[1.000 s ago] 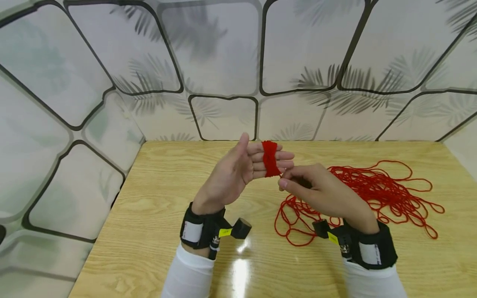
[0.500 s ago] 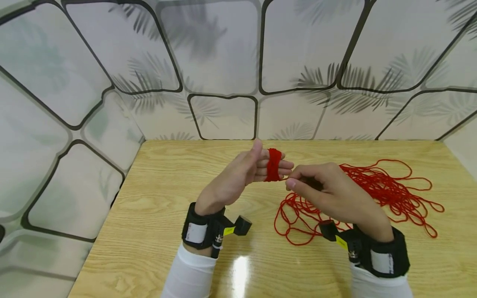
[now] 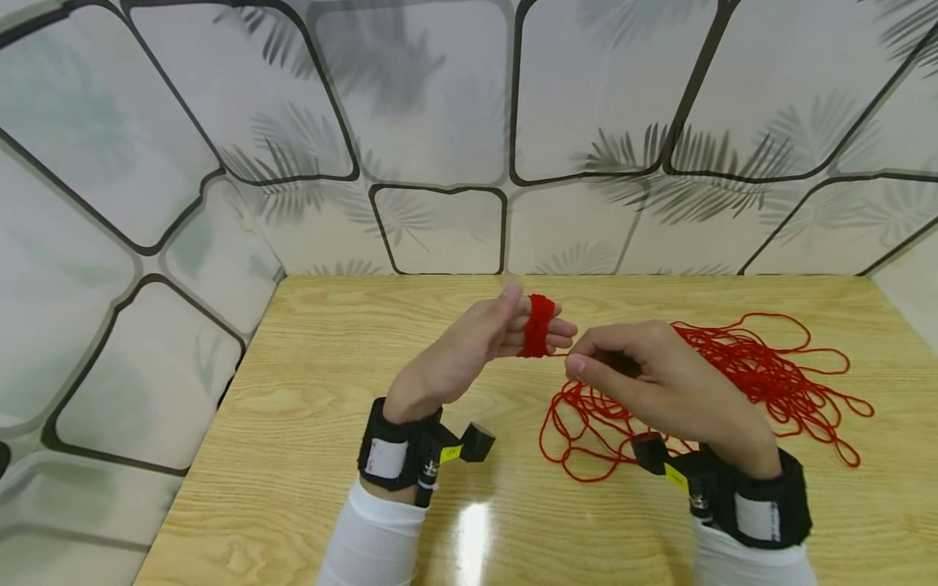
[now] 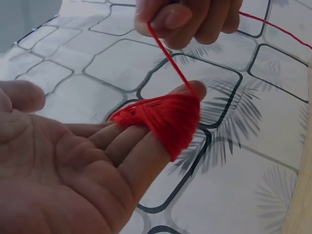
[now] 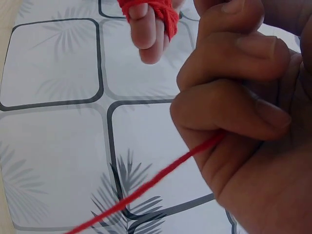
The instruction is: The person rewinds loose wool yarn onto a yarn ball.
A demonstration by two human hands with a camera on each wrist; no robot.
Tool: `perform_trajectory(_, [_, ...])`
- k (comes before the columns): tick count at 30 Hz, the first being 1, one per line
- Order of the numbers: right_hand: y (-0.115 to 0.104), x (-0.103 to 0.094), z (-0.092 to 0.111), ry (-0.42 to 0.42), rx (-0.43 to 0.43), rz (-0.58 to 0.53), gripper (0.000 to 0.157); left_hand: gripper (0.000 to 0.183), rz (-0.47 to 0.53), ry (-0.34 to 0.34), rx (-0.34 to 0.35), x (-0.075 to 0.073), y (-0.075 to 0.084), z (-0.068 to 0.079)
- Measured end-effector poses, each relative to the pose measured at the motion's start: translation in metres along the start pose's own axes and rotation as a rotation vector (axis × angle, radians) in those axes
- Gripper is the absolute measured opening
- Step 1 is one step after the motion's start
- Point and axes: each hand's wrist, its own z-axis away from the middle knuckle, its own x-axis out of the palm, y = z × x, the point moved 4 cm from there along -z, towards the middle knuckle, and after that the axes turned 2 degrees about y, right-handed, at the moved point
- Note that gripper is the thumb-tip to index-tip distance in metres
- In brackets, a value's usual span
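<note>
Red yarn [image 3: 538,327] is wound in a thick band round the fingers of my left hand [image 3: 462,350]. Those fingers lie straight with the palm turned up, and the thumb stands apart from them. To the right, my right hand [image 3: 659,382] pinches the yarn strand [image 4: 168,57] between thumb and forefinger. In the left wrist view the strand runs tight from the wound band [image 4: 170,119] up to those fingertips. The right wrist view shows the yarn's trailing length [image 5: 146,185] leaving through the curled little finger.
A loose tangle of red yarn [image 3: 762,366] lies on the wooden table [image 3: 293,456] at the right, with loops reaching under the right hand. A patterned wall [image 3: 440,106] stands behind the table. Each wrist wears a black strap with a small camera [image 3: 478,442].
Both hands have shifted slightly right, and the left palm has tilted. The right hand has drawn away from the left fingers, so a short taut strand shows between them.
</note>
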Motion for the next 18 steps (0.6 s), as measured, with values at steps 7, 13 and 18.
perform_trajectory(7, [0.000,0.001,-0.008,0.201,-0.021,-0.066,0.010,0.076,-0.113,-0.260,-0.087,0.016,-0.003,0.002])
perform_trajectory(13, [0.014,0.005,-0.015,0.277,0.021,-0.152,0.007,0.082,-0.077,-0.380,-0.074,0.023,0.000,0.006])
perform_trajectory(18, [0.027,0.014,-0.019,0.166,0.048,-0.259,0.009,0.081,0.227,-0.349,0.116,0.021,0.008,0.003])
